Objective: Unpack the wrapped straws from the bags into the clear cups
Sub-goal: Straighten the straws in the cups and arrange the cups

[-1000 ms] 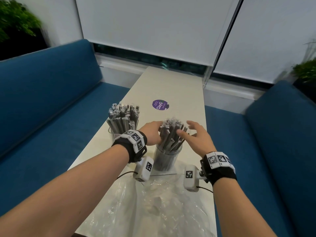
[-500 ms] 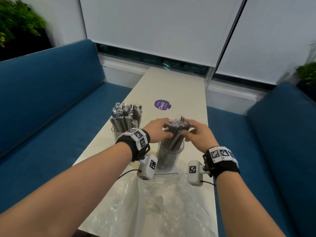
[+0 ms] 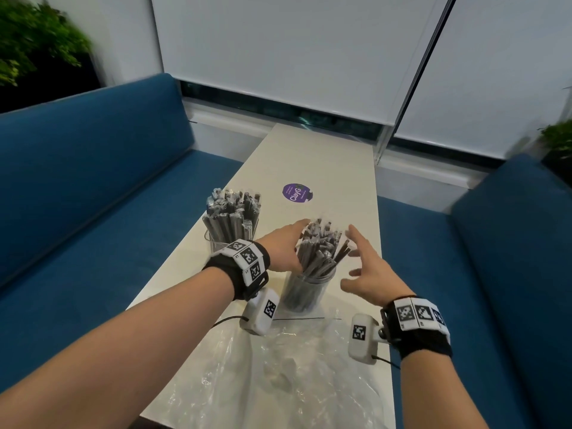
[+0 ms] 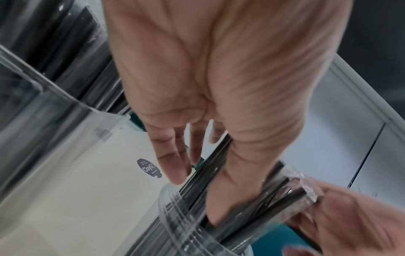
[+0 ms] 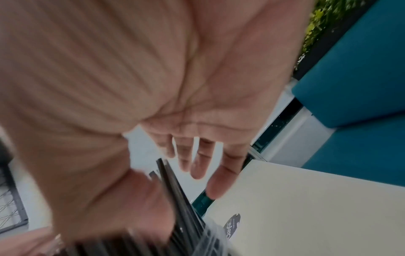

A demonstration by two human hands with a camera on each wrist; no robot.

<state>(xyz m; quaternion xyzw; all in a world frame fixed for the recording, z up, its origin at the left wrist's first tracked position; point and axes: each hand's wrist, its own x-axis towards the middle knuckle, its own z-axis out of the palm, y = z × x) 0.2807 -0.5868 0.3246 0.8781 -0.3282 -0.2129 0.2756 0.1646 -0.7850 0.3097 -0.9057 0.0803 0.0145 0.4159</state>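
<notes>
Judging by the grey wrapped straws (image 3: 318, 249) standing in your near round clear cup (image 3: 305, 292) and the full far-left square clear cup (image 3: 216, 239), with your left hand (image 3: 284, 249) flat against them, right hand (image 3: 368, 274) spread beside them and the crumpled clear plastic bag (image 3: 278, 373) apparently empty, only tidying remains.

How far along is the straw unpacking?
Nearly done, it looks. Far cup is full of straws and the bag lies flat. In hand: left hand against the near cup's straws, right hand open beside them. Left: straightening that leaning bundle.
</notes>
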